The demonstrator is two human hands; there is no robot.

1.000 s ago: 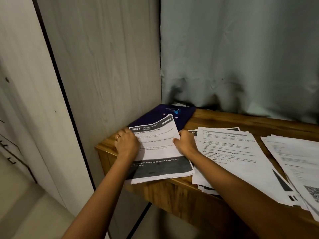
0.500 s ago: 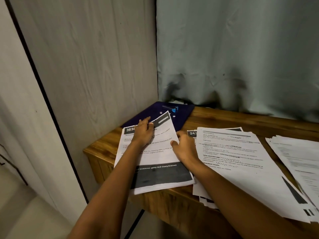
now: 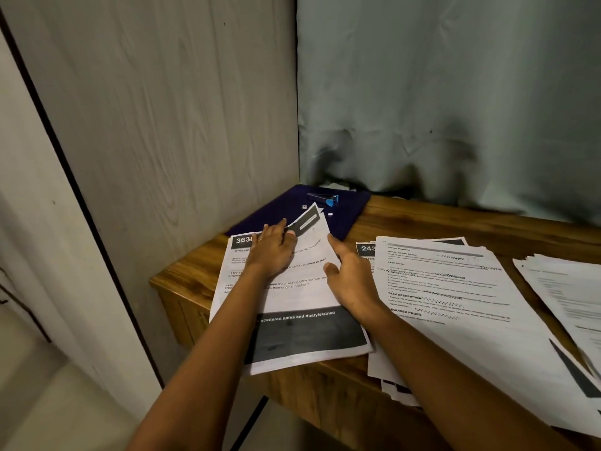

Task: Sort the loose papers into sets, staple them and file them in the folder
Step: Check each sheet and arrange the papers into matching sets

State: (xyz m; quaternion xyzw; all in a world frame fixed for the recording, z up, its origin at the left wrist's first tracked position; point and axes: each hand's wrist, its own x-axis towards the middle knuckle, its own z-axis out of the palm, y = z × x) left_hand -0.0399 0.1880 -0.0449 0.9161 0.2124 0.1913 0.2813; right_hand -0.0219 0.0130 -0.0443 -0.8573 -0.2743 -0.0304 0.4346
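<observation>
- While both hands rest on it, the set of papers headed "3638" lies at the left end of the counter; its near edge, printed with a dark band, overhangs the counter's front edge.
- Left hand: palm down on the upper half of the set; fingers fairly straight, tips at the far right corner of the top sheet; that corner is lifted and curled upward; grip state cannot be told, since the view does not show whether thumb and forefinger nip the corner or merely touch it.
- Right hand: grip wide, holding nothing; forefinger extended along the right edge of the set; thumb on the face of the sheet.
- Folder: dark blue, flat on the counter in the far left corner, just behind the set; the lifted corner overlaps its near part.
- Stapler: blue and dark, lying on the folder near its far edge; apart from both hands.
- Middle stack: loose printed sheets, fanned, just right of the set; near edges overhang the counter.
- Right stack: further sheets at the right border of the view, partly cut off.
- Surroundings: grey curtain behind the counter; pale wood-grain panel on its left.
</observation>
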